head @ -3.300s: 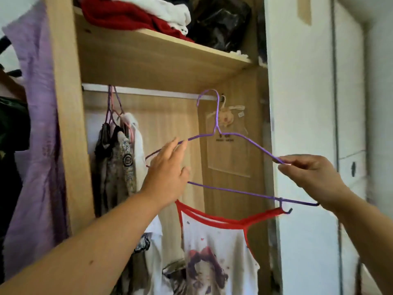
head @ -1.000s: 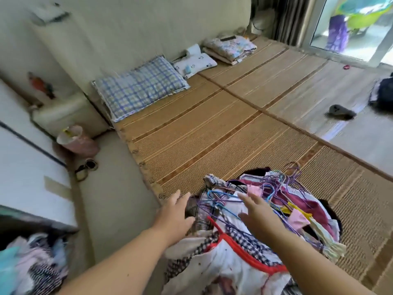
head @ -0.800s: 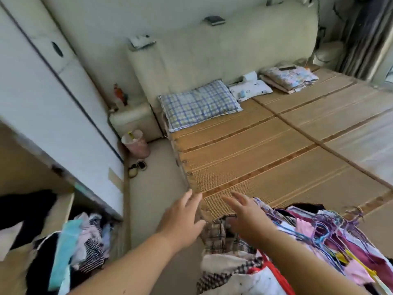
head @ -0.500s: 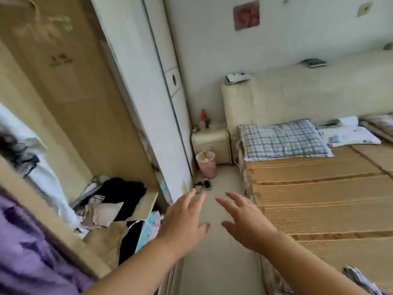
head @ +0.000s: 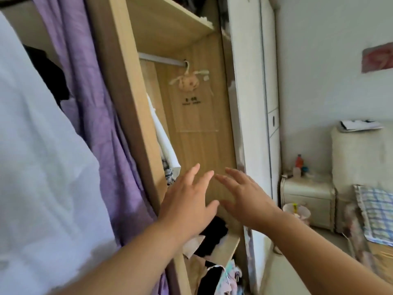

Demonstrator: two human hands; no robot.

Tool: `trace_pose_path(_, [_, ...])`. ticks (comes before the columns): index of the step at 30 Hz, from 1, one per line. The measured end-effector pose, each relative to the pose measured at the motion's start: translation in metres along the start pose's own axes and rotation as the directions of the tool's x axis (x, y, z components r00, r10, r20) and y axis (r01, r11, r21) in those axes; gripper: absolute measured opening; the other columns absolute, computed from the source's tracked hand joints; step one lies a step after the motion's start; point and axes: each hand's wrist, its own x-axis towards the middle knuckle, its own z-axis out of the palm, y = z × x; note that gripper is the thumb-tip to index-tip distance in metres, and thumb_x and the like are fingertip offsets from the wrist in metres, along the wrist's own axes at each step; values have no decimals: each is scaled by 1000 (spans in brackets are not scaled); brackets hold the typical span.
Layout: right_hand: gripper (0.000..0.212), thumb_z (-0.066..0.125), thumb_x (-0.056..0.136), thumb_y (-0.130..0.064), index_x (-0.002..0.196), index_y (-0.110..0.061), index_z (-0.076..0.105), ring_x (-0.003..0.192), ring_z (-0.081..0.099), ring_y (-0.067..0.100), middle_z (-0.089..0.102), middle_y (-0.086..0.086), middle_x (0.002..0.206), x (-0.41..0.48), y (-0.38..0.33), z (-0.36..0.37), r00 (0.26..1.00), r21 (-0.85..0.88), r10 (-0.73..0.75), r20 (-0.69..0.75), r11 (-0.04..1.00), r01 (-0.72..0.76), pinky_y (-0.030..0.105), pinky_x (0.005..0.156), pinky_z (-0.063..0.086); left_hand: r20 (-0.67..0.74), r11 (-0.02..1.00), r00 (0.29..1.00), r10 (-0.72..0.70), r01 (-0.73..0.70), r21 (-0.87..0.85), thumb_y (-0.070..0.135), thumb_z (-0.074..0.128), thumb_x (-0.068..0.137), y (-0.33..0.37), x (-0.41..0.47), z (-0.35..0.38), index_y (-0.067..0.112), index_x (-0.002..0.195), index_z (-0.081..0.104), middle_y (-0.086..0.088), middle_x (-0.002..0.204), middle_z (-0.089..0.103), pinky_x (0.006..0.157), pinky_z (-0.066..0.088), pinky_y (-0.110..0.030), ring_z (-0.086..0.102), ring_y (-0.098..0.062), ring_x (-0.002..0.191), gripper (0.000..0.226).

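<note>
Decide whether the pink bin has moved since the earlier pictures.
No. The pink bin stands on the floor right in front of the bedside cabinet, as before.

Lower centre of frame: lower shelf of wardrobe carries crumpled clothes, black and pale, loosely heaped.
Upper centre: rail, cloth pouch hanging from it.
Right: nightstand, red-capped bottle on top.
Lower right: bed, checked pillow lying flat.

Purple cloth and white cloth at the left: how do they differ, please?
The purple cloth is creased and hangs against the wardrobe's wooden upright; the white cloth is smoother, nearer the camera and fills far more of the view. Both are left of the left hand.
</note>
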Motion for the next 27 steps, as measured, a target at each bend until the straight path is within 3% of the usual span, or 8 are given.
trace_pose_path(5, [65,58,87,-40,144,-36,29,138,29,22,26,0,152,82,-14,-9,978,63,-172,-114,982,180,39,110,31,-216,992,976,6,21,121,44,63,78,-18,38,-52,28,138,46,-6,150,33,115,21,-37,28,-26,137,64])
trace_pose_path(9, [63,59,87,-40,144,-36,30,137,29,21,26,0,152,144,-12,-9,944,110,-296,-148,943,313,39,111,31,-396,958,918,36,81,275,42,59,74,-23,70,-86,25,132,52,-8,149,36,115,18,-38,22,-28,142,60])
trace_pose_path(15, [61,59,87,-39,143,-34,33,135,33,20,29,0,150,241,-9,-21,868,231,-451,-209,840,492,39,109,32,-655,900,755,-8,291,325,33,64,80,-31,126,-137,27,142,39,-5,159,11,113,1,-24,2,-18,145,68])
trace_pose_path(18, [61,60,87,-39,142,-33,35,127,42,19,36,0,146,282,-14,-29,831,297,-496,-253,777,555,32,107,35,-738,855,675,-31,401,330,29,64,83,-33,147,-155,22,149,23,-4,160,3,114,4,-24,2,-17,146,78])
trace_pose_path(20, [61,61,86,-38,141,-30,37,123,46,19,41,1,141,308,-20,-37,817,368,-509,-272,729,577,23,102,33,-777,827,623,-89,482,291,29,64,84,-36,158,-159,20,151,13,-2,160,0,109,1,-14,3,-13,146,86])
trace_pose_path(23, [62,61,86,-40,142,-30,36,119,49,21,46,5,137,342,-34,-46,816,460,-507,-279,675,577,24,94,35,-810,789,563,-165,568,234,27,63,84,-38,167,-156,15,152,4,-4,160,5,105,2,-10,5,-13,144,91])
trace_pose_path(27, [64,59,89,-38,145,-27,31,120,51,22,52,10,135,376,-58,-54,830,659,-498,-250,541,523,23,87,36,-880,742,438,-181,649,170,14,60,78,-38,171,-149,14,151,7,-9,151,30,99,20,-13,29,-18,133,91])
